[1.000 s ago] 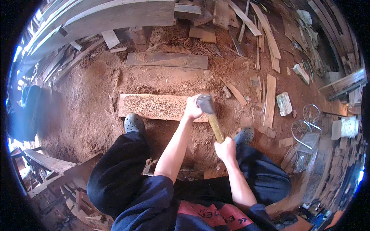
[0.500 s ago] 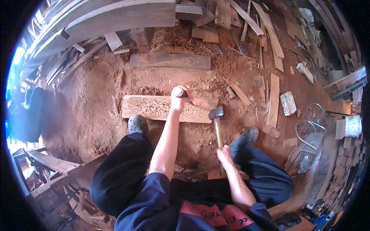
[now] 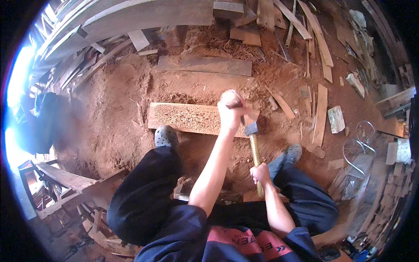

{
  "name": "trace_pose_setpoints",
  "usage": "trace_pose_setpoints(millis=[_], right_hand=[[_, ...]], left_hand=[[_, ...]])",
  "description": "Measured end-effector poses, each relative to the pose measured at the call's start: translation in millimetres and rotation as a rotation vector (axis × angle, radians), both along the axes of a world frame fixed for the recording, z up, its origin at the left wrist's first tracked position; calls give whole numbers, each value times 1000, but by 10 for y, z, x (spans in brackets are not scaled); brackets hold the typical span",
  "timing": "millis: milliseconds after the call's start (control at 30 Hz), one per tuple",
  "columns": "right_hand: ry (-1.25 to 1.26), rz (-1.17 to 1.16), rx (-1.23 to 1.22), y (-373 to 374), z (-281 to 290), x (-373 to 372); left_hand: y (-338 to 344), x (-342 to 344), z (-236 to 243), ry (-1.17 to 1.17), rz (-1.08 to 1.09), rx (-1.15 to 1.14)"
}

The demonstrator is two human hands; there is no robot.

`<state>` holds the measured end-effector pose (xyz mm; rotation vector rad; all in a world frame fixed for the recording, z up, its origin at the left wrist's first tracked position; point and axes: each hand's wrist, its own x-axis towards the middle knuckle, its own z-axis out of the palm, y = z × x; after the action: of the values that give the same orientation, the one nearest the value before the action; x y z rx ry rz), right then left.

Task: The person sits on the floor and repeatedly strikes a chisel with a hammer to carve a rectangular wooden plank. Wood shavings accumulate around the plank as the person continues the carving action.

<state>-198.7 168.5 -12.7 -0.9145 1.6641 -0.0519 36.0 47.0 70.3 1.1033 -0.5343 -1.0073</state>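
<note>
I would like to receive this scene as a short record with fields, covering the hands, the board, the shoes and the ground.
Left hand: closed around a round-topped tool, over the board's right part
Right hand: grips a yellow-handled hammer
Hammer head: near the board's right end; contact unclear
Pitted board: lies flat, covered in small hollows
Left shoe: at the board's near edge
Right shoe: apart from the board
Ground: reddish, loose-looking

I wear a navy shirt [image 3: 197, 246] with short sleeves [image 3: 183, 218] and a red panel [image 3: 227, 236] across the front (dark lettering [image 3: 241, 241] and a double chevron [image 3: 280, 249] are printed on it). My loose trousers [image 3: 144, 196] are black, looking bluer on the right leg [image 3: 307, 196], and my grey clogs [image 3: 166, 136] are dotted with round holes.
</note>
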Motion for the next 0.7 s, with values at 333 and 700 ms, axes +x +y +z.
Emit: trace_pose_setpoints(millis=[333,700], right_hand=[[190,-4,70,-43,52,115],[193,76,65,-29,-174,-35]], left_hand=[[92,583,-538,-1,179,-25],[50,531,-837,-155,139,24]])
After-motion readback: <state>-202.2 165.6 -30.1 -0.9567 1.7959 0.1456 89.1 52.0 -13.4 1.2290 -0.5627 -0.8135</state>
